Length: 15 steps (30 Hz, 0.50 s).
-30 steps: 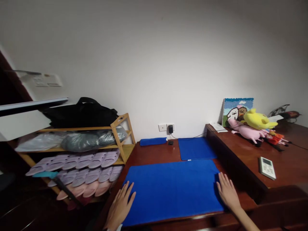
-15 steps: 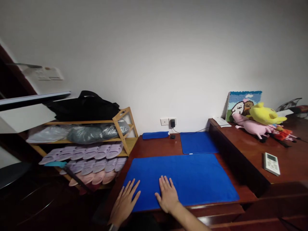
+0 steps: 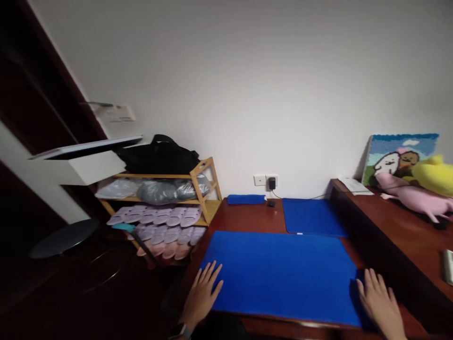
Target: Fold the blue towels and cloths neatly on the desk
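Note:
A large blue towel (image 3: 283,274) lies spread flat on the dark wooden table (image 3: 247,219). My left hand (image 3: 202,295) rests open and flat on the towel's near left corner, fingers spread. My right hand (image 3: 380,302) lies open and flat on the towel's near right corner. Behind the big towel sits a smaller folded blue towel (image 3: 313,216), and a rolled blue towel (image 3: 246,199) lies against the wall.
A wooden shoe rack (image 3: 198,198) with several lilac and pink slippers (image 3: 159,222) and a black bag (image 3: 159,156) stands at the left. A raised wooden desk (image 3: 399,226) at the right holds plush toys (image 3: 421,189), a picture and a remote. A wall socket (image 3: 266,180) has a charger plugged in.
My right hand slid from the towel's right edge to the middle beside my left hand, then back out to the near right corner. The view has swung left.

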Tool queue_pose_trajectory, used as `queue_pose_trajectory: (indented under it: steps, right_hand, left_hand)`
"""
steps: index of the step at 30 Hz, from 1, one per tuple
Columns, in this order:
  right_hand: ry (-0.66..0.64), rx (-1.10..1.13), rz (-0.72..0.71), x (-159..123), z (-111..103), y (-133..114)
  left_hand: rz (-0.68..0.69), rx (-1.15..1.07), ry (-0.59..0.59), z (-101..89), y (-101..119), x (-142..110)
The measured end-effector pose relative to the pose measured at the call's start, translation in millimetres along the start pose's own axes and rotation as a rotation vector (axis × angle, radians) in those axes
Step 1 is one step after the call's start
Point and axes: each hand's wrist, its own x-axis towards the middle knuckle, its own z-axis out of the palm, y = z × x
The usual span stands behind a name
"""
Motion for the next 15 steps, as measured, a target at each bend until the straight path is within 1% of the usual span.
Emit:
queue_pose_trajectory:
  steps: [1, 2, 3, 5, 7, 8, 9, 10, 11, 12, 13, 14, 15]
  right_hand:
    - [0.056, -0.006, 0.024, 7.2, 3.4, -27.5]
    - [0.122, -0.029, 0.032, 13.7, 6.2, -63.7]
    - [0.106, -0.026, -0.033, 19.3, 8.4, -106.2]
    - [0.001, 0.015, -0.196, 30.1, 12.3, -198.7]
    - [-0.099, 0.076, -0.35, 42.7, 20.2, -284.1]
    - [-0.137, 0.105, -0.413, 49.5, 27.2, -319.1]
    - [-0.174, 0.129, -0.471, 56.0, 36.1, -347.7]
    - [-0.208, 0.143, -0.512, 61.7, 46.7, -369.3]
    - [-0.24, 0.145, -0.531, 66.4, 57.8, -384.1]
    - [-0.271, 0.135, -0.53, 70.3, 68.6, -392.3]
    - [-0.295, 0.114, -0.507, 73.6, 77.8, -394.1]
    - [-0.313, 0.085, -0.471, 76.9, 84.7, -390.0]
    - [-0.322, 0.049, -0.431, 80.5, 88.7, -380.3]
  left_hand:
    - [0.009, 0.0, 0.026, 0.2, -1.5, -0.6]
    - [0.017, 0.0, 0.061, 0.9, -3.5, 0.2]
    - [0.021, 0.001, 0.105, 2.1, -5.9, 3.1]
    - [0.02, 0.002, 0.193, 4.9, -10.9, 16.9]
    - [0.021, 0.004, 0.23, 8.2, -14.6, 42.1]
    - [0.022, 0.006, 0.224, 10.2, -15.8, 57.7]
    - [0.022, 0.01, 0.203, 12.7, -16.8, 74.0]
    - [0.016, 0.012, 0.169, 15.7, -17.9, 89.8]
    - [0.001, 0.014, 0.123, 19.1, -19.6, 104.0]
    - [-0.018, 0.014, 0.073, 22.8, -22.0, 115.7]
    - [-0.041, 0.012, 0.028, 26.8, -25.1, 124.4]
    - [-0.062, 0.009, -0.005, 30.8, -28.6, 130.1]
    - [-0.08, 0.006, -0.023, 34.6, -31.9, 133.0]
